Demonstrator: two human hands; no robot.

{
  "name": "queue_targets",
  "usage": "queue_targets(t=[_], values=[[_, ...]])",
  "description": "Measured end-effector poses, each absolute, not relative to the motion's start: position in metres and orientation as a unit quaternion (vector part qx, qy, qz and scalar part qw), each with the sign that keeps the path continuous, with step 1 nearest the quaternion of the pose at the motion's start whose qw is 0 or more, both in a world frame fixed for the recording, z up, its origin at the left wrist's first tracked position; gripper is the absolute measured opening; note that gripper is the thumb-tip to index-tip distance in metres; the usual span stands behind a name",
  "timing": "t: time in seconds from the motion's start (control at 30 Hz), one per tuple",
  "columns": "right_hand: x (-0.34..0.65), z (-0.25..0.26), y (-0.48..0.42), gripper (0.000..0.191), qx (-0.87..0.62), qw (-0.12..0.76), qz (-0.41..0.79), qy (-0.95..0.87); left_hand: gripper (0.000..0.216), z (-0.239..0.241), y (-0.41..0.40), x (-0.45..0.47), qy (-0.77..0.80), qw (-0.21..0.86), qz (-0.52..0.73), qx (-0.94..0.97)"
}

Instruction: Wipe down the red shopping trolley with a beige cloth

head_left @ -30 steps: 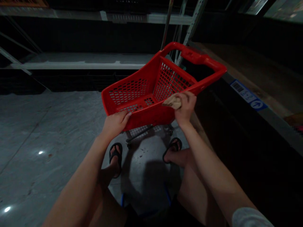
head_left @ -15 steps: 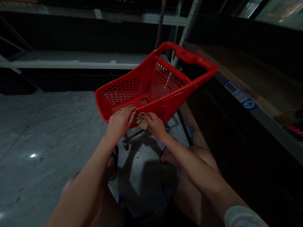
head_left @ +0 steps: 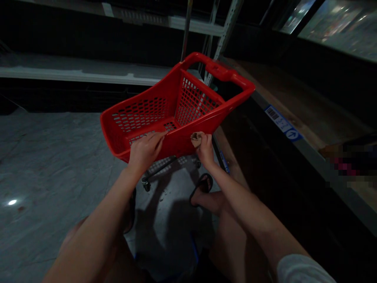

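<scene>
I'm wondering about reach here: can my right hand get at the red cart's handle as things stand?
Probably yes: your right hand, gripping a crumpled brown wad, is by the near side of the cart, and nothing visible blocks the way to the handle.

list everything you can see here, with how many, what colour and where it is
shopping cart: 1, red, centre
crumpled wad: 1, tan, in the right hand at the cart's near side; material unclear
shelving rack: 1, pale, behind the cart
pole: 1, colour unclear, behind the cart
ledge: 1, brownish top, right
labels: 2, blue and white, one on the ledge's edge, one lower
glassy panes: 2, reflective, top right
blurred patch: 1, dark and pink, right edge
floor: 1, grey, below
sandals: 2, black, on the feet
sleeve: 1, grey, lower right
left hand: 1, bare, on the cart's near rim
right hand: 1, bare, holding the wad
</scene>
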State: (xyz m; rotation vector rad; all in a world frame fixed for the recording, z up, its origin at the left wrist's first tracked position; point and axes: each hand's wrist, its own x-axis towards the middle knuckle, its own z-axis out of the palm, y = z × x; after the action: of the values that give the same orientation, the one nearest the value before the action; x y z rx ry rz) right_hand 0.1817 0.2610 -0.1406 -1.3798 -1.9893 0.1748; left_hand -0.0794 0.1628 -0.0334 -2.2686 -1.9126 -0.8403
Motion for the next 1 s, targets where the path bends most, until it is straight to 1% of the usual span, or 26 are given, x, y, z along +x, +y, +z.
queue_targets(t=[0.07, 0.17, 0.23, 0.33, 0.4, 0.43, 0.47, 0.6, 0.73, 0.87, 1.0], values=[[0.173, -0.151, 0.253, 0.062, -0.519, 0.353, 0.09, -0.773, 0.042, -0.033, 0.163, -0.081, -0.623, 0.015, -0.267, -0.735], [0.178, -0.137, 0.262, 0.055, -0.482, 0.397, 0.103, -0.774, 0.043, -0.034, 0.165, -0.082, -0.626, 0.009, -0.265, -0.734], [0.191, -0.113, 0.28, 0.048, -0.49, 0.46, 0.072, -0.737, 0.043, -0.035, 0.166, -0.082, -0.627, 0.012, -0.268, -0.732], [0.215, -0.077, 0.31, 0.041, -0.526, 0.574, -0.017, -0.627, 0.042, -0.038, 0.167, -0.081, -0.624, 0.021, -0.274, -0.732], [0.224, -0.067, 0.322, 0.04, -0.532, 0.6, -0.041, -0.596, 0.042, -0.039, 0.167, -0.082, -0.622, 0.025, -0.278, -0.732], [0.226, -0.068, 0.323, 0.041, -0.534, 0.588, -0.023, -0.607, 0.042, -0.04, 0.166, -0.082, -0.621, 0.026, -0.279, -0.732], [0.225, -0.073, 0.32, 0.042, -0.538, 0.567, 0.019, -0.623, 0.042, -0.04, 0.165, -0.082, -0.62, 0.025, -0.28, -0.733], [0.21, -0.121, 0.287, 0.045, -0.571, 0.492, 0.241, -0.611, 0.043, -0.037, 0.162, -0.083, -0.615, 0.02, -0.272, -0.74], [0.192, -0.172, 0.253, 0.031, -0.603, 0.475, 0.351, -0.536, 0.045, -0.035, 0.161, -0.084, -0.612, 0.01, -0.259, -0.747], [0.164, -0.193, 0.253, 0.027, -0.618, 0.5, 0.425, -0.434, 0.048, -0.033, 0.161, -0.085, -0.6, 0.002, -0.243, -0.762], [0.138, -0.177, 0.276, 0.02, -0.597, 0.568, 0.441, -0.355, 0.044, -0.025, 0.156, -0.095, -0.645, 0.015, -0.211, -0.734]])
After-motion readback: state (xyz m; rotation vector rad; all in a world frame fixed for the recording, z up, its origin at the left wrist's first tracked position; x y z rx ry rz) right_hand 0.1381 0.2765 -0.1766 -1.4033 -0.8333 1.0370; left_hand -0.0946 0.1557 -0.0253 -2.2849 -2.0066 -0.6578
